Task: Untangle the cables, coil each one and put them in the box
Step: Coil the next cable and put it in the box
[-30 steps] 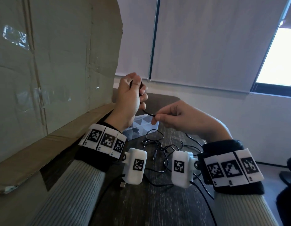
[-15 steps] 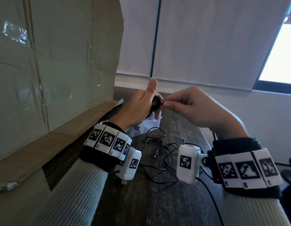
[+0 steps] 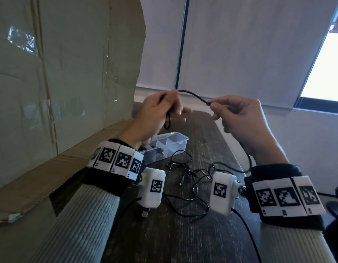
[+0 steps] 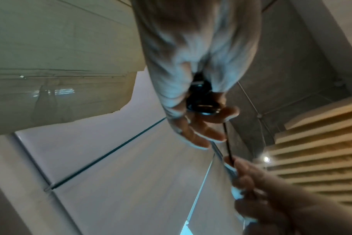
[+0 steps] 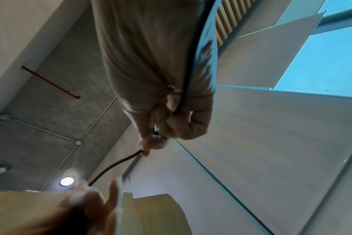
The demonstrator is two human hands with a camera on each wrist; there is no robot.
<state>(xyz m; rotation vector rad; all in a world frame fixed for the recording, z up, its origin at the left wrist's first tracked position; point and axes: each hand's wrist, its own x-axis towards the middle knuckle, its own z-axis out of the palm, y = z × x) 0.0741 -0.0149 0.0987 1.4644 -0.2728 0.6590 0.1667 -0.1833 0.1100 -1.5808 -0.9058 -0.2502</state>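
My left hand (image 3: pixel 160 109) is raised above the table and holds several loops of a thick black cable (image 3: pixel 194 95); one loop hangs below the palm. The coil (image 4: pixel 201 101) shows between thumb and fingers in the left wrist view. A short span of that cable arcs right to my right hand (image 3: pixel 211 104), which pinches it between thumb and forefinger. In the right wrist view the cable (image 5: pixel 115 165) leaves the pinch and its tail runs down past the wrist. A clear plastic compartment box (image 3: pixel 180 141) stands open on the table below my left hand. Thin black cables (image 3: pixel 191 179) lie tangled on the table.
A large upright cardboard sheet (image 3: pixel 60 82) walls off the left side, close to my left arm. The dark wooden table (image 3: pixel 164 240) runs forward between my arms. A loose USB plug (image 3: pixel 145 214) lies near my left wrist. A window (image 3: pixel 323 67) is at the right.
Both hands have risen and drawn apart. The right hand, which was at the left hand's fingers half a second ago, now holds the cable stretched out to the right.
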